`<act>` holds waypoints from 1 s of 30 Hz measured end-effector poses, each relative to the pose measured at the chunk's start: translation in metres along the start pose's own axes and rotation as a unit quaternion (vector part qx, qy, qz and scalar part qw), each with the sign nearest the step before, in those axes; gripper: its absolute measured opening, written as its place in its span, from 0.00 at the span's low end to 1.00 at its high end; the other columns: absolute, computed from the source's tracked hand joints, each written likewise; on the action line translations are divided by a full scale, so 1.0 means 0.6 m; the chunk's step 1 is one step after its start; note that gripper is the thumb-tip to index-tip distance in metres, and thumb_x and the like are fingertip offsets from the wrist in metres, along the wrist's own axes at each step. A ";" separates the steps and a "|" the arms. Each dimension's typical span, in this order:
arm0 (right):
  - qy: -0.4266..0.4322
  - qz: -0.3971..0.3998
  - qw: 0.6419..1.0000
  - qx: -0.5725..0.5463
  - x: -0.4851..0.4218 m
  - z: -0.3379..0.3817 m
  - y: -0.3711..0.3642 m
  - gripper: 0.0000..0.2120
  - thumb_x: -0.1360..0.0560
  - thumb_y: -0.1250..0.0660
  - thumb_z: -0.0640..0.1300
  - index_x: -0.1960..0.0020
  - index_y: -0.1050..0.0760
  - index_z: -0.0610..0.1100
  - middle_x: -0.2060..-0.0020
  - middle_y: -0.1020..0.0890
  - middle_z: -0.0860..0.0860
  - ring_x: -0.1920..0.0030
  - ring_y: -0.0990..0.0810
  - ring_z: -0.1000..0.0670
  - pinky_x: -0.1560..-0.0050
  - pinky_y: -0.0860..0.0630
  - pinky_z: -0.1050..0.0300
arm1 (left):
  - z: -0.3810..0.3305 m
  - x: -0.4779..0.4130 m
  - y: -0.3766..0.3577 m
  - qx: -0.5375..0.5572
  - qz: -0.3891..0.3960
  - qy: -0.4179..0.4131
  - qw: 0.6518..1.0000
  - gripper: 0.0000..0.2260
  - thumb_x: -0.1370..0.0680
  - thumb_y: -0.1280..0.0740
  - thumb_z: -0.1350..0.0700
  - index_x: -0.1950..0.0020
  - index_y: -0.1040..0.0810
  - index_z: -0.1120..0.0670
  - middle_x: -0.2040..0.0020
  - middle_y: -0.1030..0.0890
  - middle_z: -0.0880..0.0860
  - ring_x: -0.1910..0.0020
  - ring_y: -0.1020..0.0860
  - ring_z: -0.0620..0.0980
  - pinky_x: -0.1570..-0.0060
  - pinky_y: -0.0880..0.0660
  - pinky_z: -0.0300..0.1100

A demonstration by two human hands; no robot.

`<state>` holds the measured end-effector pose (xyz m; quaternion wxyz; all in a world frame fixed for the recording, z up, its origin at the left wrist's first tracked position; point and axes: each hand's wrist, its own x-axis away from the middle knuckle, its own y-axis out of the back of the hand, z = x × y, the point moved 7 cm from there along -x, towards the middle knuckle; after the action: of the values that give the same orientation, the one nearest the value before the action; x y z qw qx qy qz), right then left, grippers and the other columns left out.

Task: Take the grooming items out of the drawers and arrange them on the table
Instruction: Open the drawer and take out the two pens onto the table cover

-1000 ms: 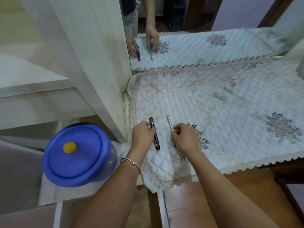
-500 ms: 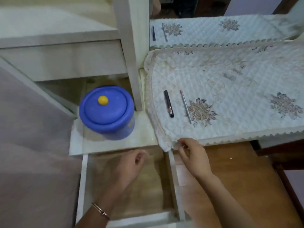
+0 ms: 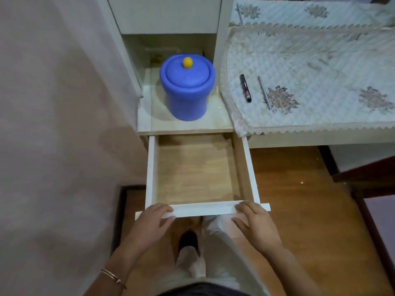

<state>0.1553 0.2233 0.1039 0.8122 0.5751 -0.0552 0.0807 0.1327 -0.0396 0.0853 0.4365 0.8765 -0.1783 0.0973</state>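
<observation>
Head view: left hand (image 3: 152, 221) and right hand (image 3: 255, 223) each clamp the front edge of the one open drawer (image 3: 203, 209), spaced wide (likely to slide it evenly). Nothing shows on its floor. Two grooming items, dark tube (image 3: 245, 88) and slim pencil (image 3: 264, 92), lie parallel on the table (image 3: 320, 140); one blue pot (image 3: 187, 86) stands beyond the drawer.

The drawer (image 3: 151, 167) stands pulled right out, white sides and front, bare pale wood bottom showing, nothing visible inside. Up on the table (image 3: 299, 139) two items lie flat on the quilted cloth (image 3: 320, 67), near its left end: a short black tube (image 3: 245, 88) with a pinkish band, and just to its right a slim silver pencil (image 3: 264, 92), roughly parallel, not touching
</observation>
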 end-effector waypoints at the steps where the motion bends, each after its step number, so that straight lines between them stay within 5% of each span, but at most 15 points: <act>1: 0.006 -0.006 1.000 0.017 0.003 0.002 -0.001 0.18 0.30 0.43 0.56 0.52 0.21 0.47 0.58 0.17 0.52 0.58 0.18 0.50 0.57 0.22 0.60 | 0.004 0.004 -0.003 -0.006 -0.001 0.004 1.000 0.14 0.24 0.35 0.51 0.39 0.25 0.52 0.41 0.24 0.45 0.39 0.28 0.45 0.38 0.31 0.40; 6: -0.009 -0.004 0.998 0.066 -0.016 0.004 -0.010 0.09 0.35 0.29 0.55 0.60 0.23 0.51 0.65 0.20 0.55 0.64 0.19 0.50 0.66 0.24 0.58 | 0.008 0.000 -0.014 -0.051 -0.024 -0.017 0.998 0.13 0.24 0.36 0.52 0.41 0.23 0.54 0.42 0.22 0.51 0.41 0.26 0.52 0.40 0.31 0.45; 11: 0.012 -0.043 0.993 0.108 -0.044 0.001 -0.002 0.14 0.44 0.22 0.57 0.65 0.23 0.55 0.70 0.22 0.59 0.68 0.21 0.55 0.70 0.26 0.63 | 0.020 -0.017 -0.010 -0.080 -0.078 -0.022 0.994 0.17 0.29 0.43 0.44 0.50 0.20 0.49 0.51 0.17 0.46 0.49 0.30 0.41 0.51 0.26 0.44; 14: 0.028 -0.068 0.992 0.100 -0.073 -0.004 0.001 0.12 0.32 0.37 0.61 0.63 0.24 0.54 0.69 0.22 0.58 0.63 0.25 0.54 0.61 0.32 0.63 | 0.021 -0.042 -0.003 -0.087 -0.093 -0.021 0.992 0.16 0.29 0.44 0.45 0.52 0.20 0.50 0.54 0.17 0.46 0.50 0.31 0.41 0.53 0.24 0.39; 16: 0.039 -0.080 0.991 0.103 -0.103 -0.004 0.009 0.15 0.29 0.44 0.61 0.54 0.28 0.52 0.63 0.19 0.56 0.57 0.24 0.53 0.57 0.26 0.60 | 0.018 -0.069 0.010 -0.091 -0.106 -0.020 0.990 0.16 0.29 0.43 0.46 0.52 0.20 0.50 0.53 0.17 0.47 0.50 0.30 0.41 0.53 0.23 0.39; 17: 0.046 -0.092 0.990 0.100 -0.122 -0.003 0.015 0.16 0.30 0.37 0.59 0.49 0.30 0.51 0.57 0.17 0.53 0.53 0.21 0.51 0.55 0.22 0.57 | 0.015 -0.084 0.020 -0.097 -0.113 -0.021 0.989 0.16 0.28 0.43 0.46 0.51 0.20 0.50 0.52 0.18 0.47 0.48 0.30 0.40 0.53 0.22 0.42; 20: 0.043 -0.075 0.993 0.084 -0.185 0.003 0.032 0.40 0.46 0.19 0.50 0.39 0.33 0.47 0.45 0.18 0.46 0.41 0.26 0.47 0.46 0.23 0.49 | -0.001 -0.133 0.051 -0.140 -0.136 -0.019 0.980 0.17 0.29 0.43 0.48 0.45 0.23 0.52 0.45 0.20 0.52 0.41 0.31 0.47 0.49 0.22 0.48; 25: 0.087 -0.102 0.982 0.130 -0.278 0.013 0.048 0.46 0.46 0.19 0.49 0.33 0.35 0.45 0.37 0.23 0.43 0.34 0.36 0.44 0.34 0.42 0.44 | -0.018 -0.217 0.102 -0.176 -0.191 -0.026 0.965 0.27 0.32 0.37 0.50 0.34 0.33 0.59 0.33 0.30 0.63 0.33 0.37 0.58 0.36 0.37 0.48; 30: 0.111 -0.125 0.979 0.118 -0.338 0.011 0.044 0.41 0.41 0.21 0.41 0.32 0.36 0.44 0.37 0.30 0.44 0.33 0.37 0.44 0.29 0.53 0.49 | -0.017 -0.280 0.127 -0.155 -0.207 0.001 0.966 0.37 0.39 0.22 0.63 0.33 0.32 0.60 0.32 0.30 0.62 0.31 0.40 0.54 0.32 0.40 0.49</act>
<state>-0.0489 0.2120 0.0937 0.7435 0.6565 0.1177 0.0484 -0.0518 -0.0355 0.0924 0.5779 0.8158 -0.0053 -0.0228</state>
